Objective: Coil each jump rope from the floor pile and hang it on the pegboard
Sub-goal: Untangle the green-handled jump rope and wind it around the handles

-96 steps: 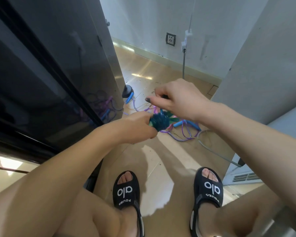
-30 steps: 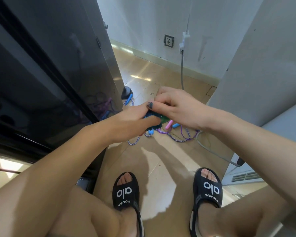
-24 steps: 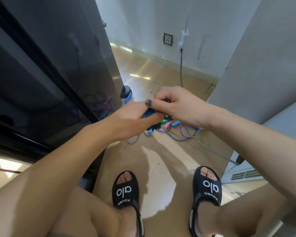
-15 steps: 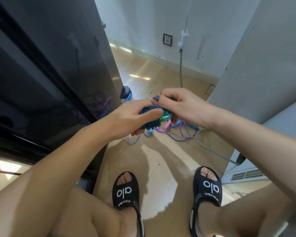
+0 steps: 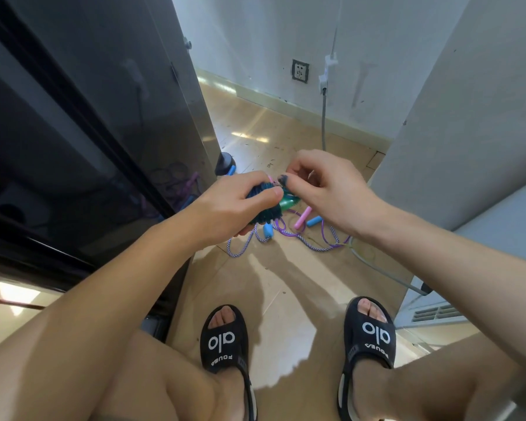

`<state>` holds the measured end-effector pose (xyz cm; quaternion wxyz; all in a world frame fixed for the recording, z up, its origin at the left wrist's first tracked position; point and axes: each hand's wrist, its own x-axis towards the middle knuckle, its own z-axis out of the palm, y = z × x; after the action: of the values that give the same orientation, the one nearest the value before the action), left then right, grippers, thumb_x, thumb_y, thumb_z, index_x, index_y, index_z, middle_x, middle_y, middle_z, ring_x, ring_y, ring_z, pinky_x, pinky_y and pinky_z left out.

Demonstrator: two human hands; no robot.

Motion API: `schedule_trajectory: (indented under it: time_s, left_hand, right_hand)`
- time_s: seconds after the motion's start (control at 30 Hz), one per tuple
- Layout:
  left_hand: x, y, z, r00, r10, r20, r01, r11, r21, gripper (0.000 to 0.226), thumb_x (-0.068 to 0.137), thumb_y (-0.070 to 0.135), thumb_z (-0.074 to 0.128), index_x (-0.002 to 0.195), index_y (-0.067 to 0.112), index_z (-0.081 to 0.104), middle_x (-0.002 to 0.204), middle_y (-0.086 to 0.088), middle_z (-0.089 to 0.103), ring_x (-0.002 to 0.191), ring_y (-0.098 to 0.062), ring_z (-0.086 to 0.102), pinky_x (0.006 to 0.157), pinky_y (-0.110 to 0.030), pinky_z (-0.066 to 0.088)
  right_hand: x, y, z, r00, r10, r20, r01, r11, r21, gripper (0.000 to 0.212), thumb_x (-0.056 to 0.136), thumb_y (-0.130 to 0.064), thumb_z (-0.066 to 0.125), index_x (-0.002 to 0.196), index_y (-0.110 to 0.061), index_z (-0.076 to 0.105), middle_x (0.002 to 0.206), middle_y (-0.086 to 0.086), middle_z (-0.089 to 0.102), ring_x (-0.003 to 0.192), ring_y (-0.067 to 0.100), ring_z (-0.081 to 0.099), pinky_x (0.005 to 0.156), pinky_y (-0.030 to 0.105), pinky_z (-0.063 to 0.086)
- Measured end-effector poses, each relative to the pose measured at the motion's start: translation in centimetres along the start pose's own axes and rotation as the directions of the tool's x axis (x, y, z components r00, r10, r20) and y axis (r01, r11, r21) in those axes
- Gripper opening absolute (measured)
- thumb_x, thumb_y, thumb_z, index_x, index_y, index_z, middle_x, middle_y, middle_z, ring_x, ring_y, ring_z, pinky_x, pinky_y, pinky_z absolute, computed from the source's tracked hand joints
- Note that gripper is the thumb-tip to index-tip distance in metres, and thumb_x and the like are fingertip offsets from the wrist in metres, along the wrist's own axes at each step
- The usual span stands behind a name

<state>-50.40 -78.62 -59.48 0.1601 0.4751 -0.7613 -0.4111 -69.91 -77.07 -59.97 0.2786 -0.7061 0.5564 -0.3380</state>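
The left hand (image 5: 234, 205) is closed around a compact bundle of dark blue-green rope (image 5: 266, 208), with the thumb pressed across the front of the bundle and the fingers wrapped behind it. A green handle (image 5: 289, 203) protrudes from the right side of the bundle. The right hand (image 5: 325, 186) holds its thumb and forefinger pinched at the top edge of the bundle; the item pinched appears to be the rope's free end, though it is too small to confirm. The remaining fingers of the right hand are curled loosely and grip nothing. The bundle is held in the air above the floor (image 5: 286, 284), in front of the person's knees. Assessment: this rope is nearly coiled, and the current step is probably securing the last turn or tucking the end. The rope has not been hung; no pegboard is visible in this view. The floor pile (image 5: 289, 235) still lies directly below the hands, between the dark cabinet (image 5: 88, 132) on the left and the grey wall panel (image 5: 453, 132) on the right. It contains at least a purple-and-white braided rope (image 5: 240, 249), two blue handles (image 5: 268, 230) and a pink handle (image 5: 302, 218). Another blue handle (image 5: 231, 170) lies by the cabinet's corner. At least one rope remains to be coiled, so most of the task appears outstanding.
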Motion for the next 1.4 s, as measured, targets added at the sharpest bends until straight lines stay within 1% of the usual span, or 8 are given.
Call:
schedule_trajectory:
  time_s: [0.1, 0.37, 0.63, 0.73, 0.87, 1.2, 1.3, 1.4]
  left_hand:
    - [0.1, -0.1, -0.1, 0.999, -0.009, -0.037, 0.010, 0.999, 0.034, 0.029, 0.103, 0.041, 0.050, 0.098, 0.014, 0.059, 0.079, -0.017, 0.063, 0.052, -0.013, 0.054, 0.048, -0.029, 0.045]
    - [0.4, 0.1, -0.1, 0.995, -0.035, -0.093, 0.049, 0.986, 0.159, 0.029, 0.101, 0.049, 0.048, 0.100, 0.022, 0.059, 0.083, -0.007, 0.066, 0.062, -0.016, 0.060, 0.066, -0.051, 0.056]
    - [0.5, 0.6, -0.2, 0.989, -0.070, -0.129, 0.085, 0.990, 0.116, 0.028, 0.102, 0.043, 0.049, 0.103, 0.018, 0.061, 0.082, 0.004, 0.067, 0.058, -0.012, 0.058, 0.055, -0.036, 0.054]
    - [0.6, 0.7, -0.1, 0.990, -0.069, -0.121, 0.081, 0.991, 0.103, 0.029, 0.103, 0.042, 0.049, 0.103, 0.016, 0.061, 0.086, -0.010, 0.067, 0.056, -0.014, 0.057, 0.052, -0.036, 0.052]
    - [0.6, 0.7, -0.2, 0.989, -0.080, -0.121, 0.090, 0.993, 0.082, 0.030, 0.103, 0.042, 0.049, 0.104, 0.014, 0.061, 0.091, -0.018, 0.067, 0.057, -0.017, 0.058, 0.052, -0.038, 0.053]
    - [0.5, 1.0, -0.3, 0.989, -0.097, -0.115, 0.117, 0.976, 0.184, 0.038, 0.095, 0.055, 0.045, 0.101, 0.020, 0.060, 0.084, -0.005, 0.068, 0.072, -0.027, 0.066, 0.072, -0.051, 0.058]
    - [0.5, 1.0, -0.2, 0.990, -0.081, -0.111, 0.105, 0.969, 0.223, 0.037, 0.097, 0.055, 0.045, 0.100, 0.020, 0.058, 0.084, -0.008, 0.067, 0.074, -0.028, 0.065, 0.071, -0.052, 0.058]
    - [0.6, 1.0, -0.1, 0.992, -0.070, -0.109, 0.098, 0.956, 0.275, 0.032, 0.101, 0.050, 0.045, 0.099, 0.021, 0.057, 0.083, -0.007, 0.066, 0.074, -0.026, 0.065, 0.070, -0.051, 0.056]
  right_hand:
    - [-0.2, -0.2, -0.8, 0.997, 0.063, 0.039, -0.066, 0.995, 0.070, 0.013, 0.091, -0.028, 0.061, 0.078, -0.030, 0.063, 0.088, 0.000, 0.063, 0.070, 0.011, 0.058, 0.058, 0.038, 0.058]
    - [-0.4, -0.6, -1.2, 0.997, 0.053, 0.049, -0.053, 0.999, -0.002, 0.013, 0.092, -0.024, 0.064, 0.092, -0.027, 0.077, 0.095, 0.001, 0.059, 0.082, 0.015, 0.064, 0.062, 0.039, 0.060]
    - [-0.4, -0.8, -0.9, 0.990, 0.096, -0.105, -0.074, 0.979, 0.189, 0.017, 0.088, -0.003, 0.060, 0.086, -0.020, 0.063, 0.076, 0.005, 0.067, 0.065, 0.020, 0.070, 0.057, 0.050, 0.058]
    - [-0.7, -0.6, -0.5, 0.990, 0.098, -0.106, -0.081, 0.985, 0.154, 0.020, 0.087, -0.005, 0.059, 0.080, -0.023, 0.062, 0.074, 0.001, 0.068, 0.066, 0.021, 0.069, 0.053, 0.054, 0.058]
    - [-0.8, -0.9, -0.7, 0.989, 0.105, -0.109, -0.092, 0.989, 0.116, 0.018, 0.089, -0.010, 0.063, 0.086, -0.028, 0.064, 0.080, -0.002, 0.069, 0.062, 0.007, 0.065, 0.056, 0.048, 0.060]
    - [-0.7, -0.7, -0.8, 0.991, 0.114, -0.074, -0.113, 0.993, 0.019, 0.013, 0.089, -0.010, 0.063, 0.082, -0.020, 0.068, 0.087, -0.001, 0.068, 0.076, 0.010, 0.069, 0.071, 0.034, 0.059]
    - [-0.5, -0.6, -0.7, 0.986, 0.146, -0.085, -0.145, 0.989, 0.028, 0.016, 0.088, -0.009, 0.065, 0.078, -0.022, 0.067, 0.080, -0.001, 0.068, 0.065, 0.004, 0.063, 0.056, 0.021, 0.054]
    - [-0.5, -0.6, -0.4, 0.982, 0.166, -0.090, -0.162, 0.985, 0.052, 0.017, 0.087, -0.007, 0.065, 0.079, -0.021, 0.067, 0.079, 0.000, 0.069, 0.068, 0.014, 0.065, 0.054, 0.032, 0.058]
